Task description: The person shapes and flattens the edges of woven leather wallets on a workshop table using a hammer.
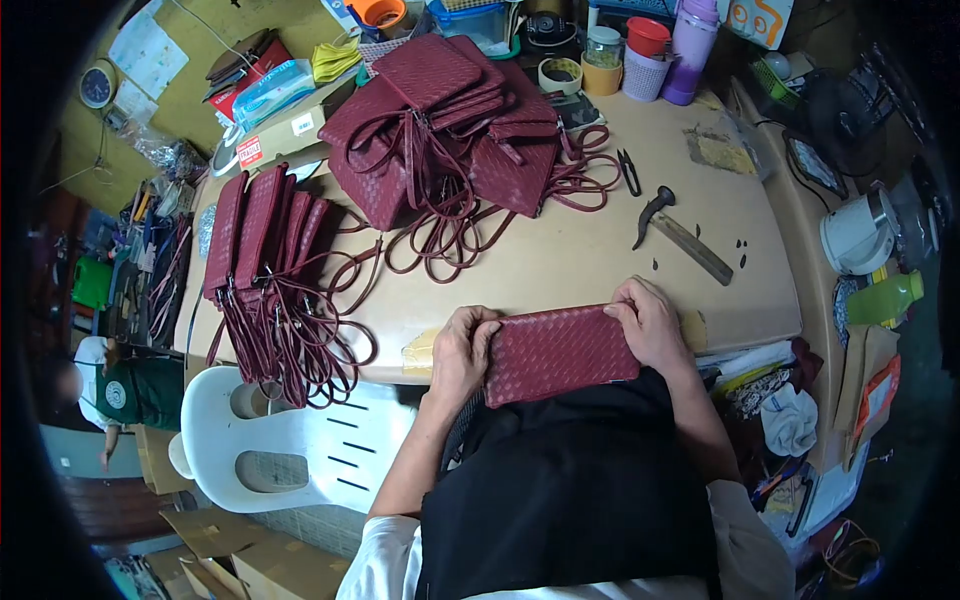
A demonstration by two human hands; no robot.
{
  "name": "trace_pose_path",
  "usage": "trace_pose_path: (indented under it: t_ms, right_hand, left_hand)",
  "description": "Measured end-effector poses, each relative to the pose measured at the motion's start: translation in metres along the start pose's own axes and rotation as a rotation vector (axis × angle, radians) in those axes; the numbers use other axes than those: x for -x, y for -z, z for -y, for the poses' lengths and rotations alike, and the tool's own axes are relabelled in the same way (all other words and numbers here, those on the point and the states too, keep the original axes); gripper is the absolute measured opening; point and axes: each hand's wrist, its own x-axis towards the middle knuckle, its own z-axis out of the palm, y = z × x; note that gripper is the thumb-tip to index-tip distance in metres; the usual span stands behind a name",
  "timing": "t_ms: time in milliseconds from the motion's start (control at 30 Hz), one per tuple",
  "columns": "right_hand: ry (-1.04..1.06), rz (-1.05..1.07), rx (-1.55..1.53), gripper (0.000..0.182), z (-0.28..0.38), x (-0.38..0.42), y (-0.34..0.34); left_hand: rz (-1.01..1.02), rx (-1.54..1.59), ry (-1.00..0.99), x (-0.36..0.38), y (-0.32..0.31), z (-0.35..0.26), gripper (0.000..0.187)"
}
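Note:
Between my two hands is a dark red woven-pattern pouch [562,352], held flat over the table's front edge and my lap. My left hand [462,350] grips its left end, thumb on the top face. At the upper right corner my right hand [648,322] pinches it, thumb on top and fingers behind. Several matching pouches [440,75] lie heaped at the back of the table, straps trailing. Another row of folded pouches [262,220] stands at the left, with looped straps [310,350] hanging over the edge.
A hammer [690,240] and small black snips [628,172] lie on the tan table [560,255]. Cups, a jar and a purple bottle [690,50] line the back. At left are a white plastic chair [300,430] and another person [95,385]. Cloths [785,420] are piled at right.

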Motion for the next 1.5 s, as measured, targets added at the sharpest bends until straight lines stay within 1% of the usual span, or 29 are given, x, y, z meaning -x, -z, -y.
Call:
trace_pose_path:
  t_ms: [33, 100, 267, 333, 367, 400, 433, 467, 533, 567, 633, 667, 733, 767, 833, 867, 933, 967, 1033, 1067, 1133, 1167, 1200, 1267, 1333, 1400, 1433, 1467, 1500]
  right_hand:
    - [0.077, -0.065, 0.062, 0.015, 0.000, 0.002, -0.001]
    - [0.064, -0.104, 0.046, 0.015, -0.003, 0.003, 0.001]
    - [0.002, -0.246, -0.063, 0.016, 0.015, -0.003, 0.022]
    - [-0.109, -0.052, 0.032, 0.020, 0.015, -0.008, 0.035]
    - [-0.110, -0.053, 0.031, 0.020, 0.007, -0.012, 0.037]
    - [0.044, -0.210, 0.287, 0.024, -0.009, -0.020, 0.039]
    - [0.202, -0.370, 0.543, 0.027, -0.026, -0.030, 0.041]
    - [0.203, -0.373, 0.544, 0.027, -0.044, -0.038, 0.039]
    - [0.097, -0.393, 0.836, 0.045, -0.072, -0.055, 0.034]
    - [0.099, -0.394, 0.832, 0.045, -0.078, -0.062, 0.037]
    - [-0.061, -0.206, 0.682, 0.034, -0.076, -0.076, 0.042]
    - [-0.059, -0.207, 0.676, 0.034, -0.072, -0.079, 0.041]
    - [-0.345, -0.115, 0.047, 0.030, -0.056, -0.088, 0.042]
    - [-0.344, -0.112, 0.045, 0.030, -0.042, -0.087, 0.041]
    - [-0.488, 0.251, -0.356, 0.032, -0.007, -0.074, 0.031]
    - [-0.490, 0.255, -0.355, 0.032, -0.002, -0.068, 0.023]
    - [-0.194, 0.482, -0.247, 0.029, 0.008, -0.061, 0.009]
    - [-0.195, 0.481, -0.249, 0.029, 0.017, -0.059, 0.004]
    - [-0.023, 0.250, -0.112, 0.030, 0.035, -0.057, -0.002]
    - [-0.025, 0.252, -0.112, 0.030, 0.041, -0.058, -0.008]
    - [-0.040, 0.039, -0.021, 0.028, 0.049, -0.060, -0.017]
    - [-0.039, 0.130, 0.118, 0.026, 0.037, -0.060, -0.028]
    - [-0.039, 0.132, 0.120, 0.026, 0.035, -0.063, -0.030]
    - [0.014, 0.301, 0.199, 0.033, 0.036, -0.082, -0.031]
    - [-0.011, 0.306, 0.179, 0.036, 0.062, -0.093, -0.024]
    - [0.090, 0.137, 0.049, 0.039, 0.070, -0.097, -0.029]
    - [0.031, 0.259, 0.130, 0.038, 0.065, -0.101, -0.035]
    - [0.031, 0.258, 0.129, 0.038, 0.057, -0.107, -0.039]
    - [0.054, 0.409, 0.235, 0.038, 0.049, -0.113, -0.042]
  left_hand:
    - [0.001, -0.001, 0.003, 0.000, 0.003, -0.002, 0.013]
    - [0.108, -0.072, -0.006, -0.003, 0.012, -0.009, 0.017]
    - [0.049, -0.001, 0.084, -0.017, 0.013, -0.025, 0.021]
    - [-0.134, -0.192, -0.171, -0.031, 0.006, -0.025, 0.022]
    - [-0.158, -0.352, -0.304, -0.036, 0.003, -0.025, 0.034]
    - [-0.158, -0.350, -0.303, -0.033, 0.000, -0.025, 0.034]
    - [0.038, -0.382, -0.320, -0.026, -0.003, -0.025, 0.040]
    - [0.237, -0.414, -0.334, -0.018, -0.007, -0.025, 0.047]
    - [0.341, -0.546, -0.446, 0.002, -0.023, -0.025, 0.058]
    - [0.402, -0.581, -0.396, 0.011, -0.033, -0.016, 0.065]
    - [0.406, -0.615, -0.396, 0.013, -0.035, -0.013, 0.065]
    - [0.402, -0.601, -0.395, 0.011, -0.035, -0.013, 0.065]
    - [0.379, -0.588, -0.384, 0.011, -0.036, -0.014, 0.065]
    - [0.363, -0.570, -0.372, 0.012, -0.036, -0.014, 0.065]
    - [0.363, -0.579, -0.357, 0.011, -0.039, -0.013, 0.066]
    - [0.363, -0.587, -0.343, 0.011, -0.040, -0.012, 0.066]
    - [0.357, -0.592, -0.351, 0.011, -0.041, -0.014, 0.067]
    - [0.351, -0.598, -0.362, 0.010, -0.040, -0.015, 0.067]
    - [0.363, -0.601, -0.365, 0.011, -0.039, -0.014, 0.066]
    - [0.368, -0.603, -0.370, 0.011, -0.039, -0.013, 0.066]
    - [0.361, -0.603, -0.374, 0.012, -0.040, -0.012, 0.066]
    - [0.350, -0.602, -0.380, 0.013, -0.041, -0.011, 0.066]
    - [0.350, -0.600, -0.379, 0.014, -0.042, -0.012, 0.066]
    - [0.315, -0.619, -0.396, 0.014, -0.042, -0.012, 0.065]
    - [0.309, -0.627, -0.397, 0.014, -0.041, -0.013, 0.065]
    - [0.302, -0.629, -0.390, 0.015, -0.041, -0.014, 0.065]
    - [0.310, -0.652, -0.378, 0.015, -0.040, -0.015, 0.064]
    - [0.315, -0.677, -0.369, 0.015, -0.040, -0.016, 0.064]
    - [0.315, -0.679, -0.370, 0.016, -0.039, -0.016, 0.064]
